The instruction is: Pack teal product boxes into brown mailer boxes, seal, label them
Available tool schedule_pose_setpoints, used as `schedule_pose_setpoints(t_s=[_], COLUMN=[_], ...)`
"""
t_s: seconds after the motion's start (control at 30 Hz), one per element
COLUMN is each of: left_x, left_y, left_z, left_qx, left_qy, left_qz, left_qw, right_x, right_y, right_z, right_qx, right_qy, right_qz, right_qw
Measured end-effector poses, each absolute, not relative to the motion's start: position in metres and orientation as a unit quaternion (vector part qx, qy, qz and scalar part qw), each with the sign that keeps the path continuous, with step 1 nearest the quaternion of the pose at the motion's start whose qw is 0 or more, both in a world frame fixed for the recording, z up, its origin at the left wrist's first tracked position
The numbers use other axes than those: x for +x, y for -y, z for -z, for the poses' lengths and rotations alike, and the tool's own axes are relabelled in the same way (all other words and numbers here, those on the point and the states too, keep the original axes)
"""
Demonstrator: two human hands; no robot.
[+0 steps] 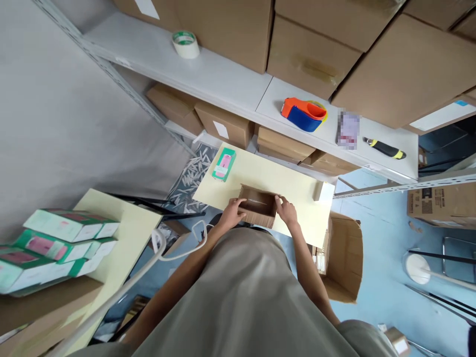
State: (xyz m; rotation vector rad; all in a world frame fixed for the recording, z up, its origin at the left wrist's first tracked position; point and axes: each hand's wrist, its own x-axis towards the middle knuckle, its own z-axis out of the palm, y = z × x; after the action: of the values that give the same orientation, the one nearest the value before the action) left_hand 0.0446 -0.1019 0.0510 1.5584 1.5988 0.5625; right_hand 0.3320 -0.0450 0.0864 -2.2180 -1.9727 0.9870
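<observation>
A small brown cardboard box (256,218) with its top open is at the near edge of the pale yellow table (267,171). My left hand (233,213) grips its left end, thumb over the rim. On the opposite end, my right hand (286,210) pinches the rim between thumb and fingers. The inside of the box looks dark, with a thin light line along the bottom. A green and white box (224,164) with a pink panel lies at the table's far left. At the right end of the table is a small white box (324,191).
Above the table runs a grey shelf (230,69) with a tape roll (186,45), an orange and blue tape dispenser (305,115) and a utility knife (385,148). Green and white boxes (55,243) are stacked at left. A large open carton (344,258) stands right of the table.
</observation>
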Motion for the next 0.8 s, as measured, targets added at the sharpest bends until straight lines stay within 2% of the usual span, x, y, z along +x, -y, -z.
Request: schedule_pose_setpoints(t_s=[0.17,0.33,0.53,0.8], left_x=[0.035,0.012,-0.054,-0.145], left_y=[0.126,0.173,0.271,0.424], left_z=[-0.057,-0.072,-0.090,-0.094], left_qx=[0.616,0.572,0.446,0.293], left_qy=[-0.628,-0.661,-0.748,-0.811], left_qz=[-0.248,-0.315,-0.379,-0.450], left_qw=[0.406,0.370,0.313,0.232], right_x=[0.331,0.285,0.165,-0.018], right_y=[0.048,0.049,0.066,0.148], right_z=[-0.098,-0.107,-0.118,-0.122], right_qx=[-0.725,-0.704,-0.593,-0.435], right_qy=[0.618,0.636,0.735,0.846], right_qz=[-0.301,-0.303,-0.321,-0.308], right_qw=[0.054,0.090,0.073,0.030])
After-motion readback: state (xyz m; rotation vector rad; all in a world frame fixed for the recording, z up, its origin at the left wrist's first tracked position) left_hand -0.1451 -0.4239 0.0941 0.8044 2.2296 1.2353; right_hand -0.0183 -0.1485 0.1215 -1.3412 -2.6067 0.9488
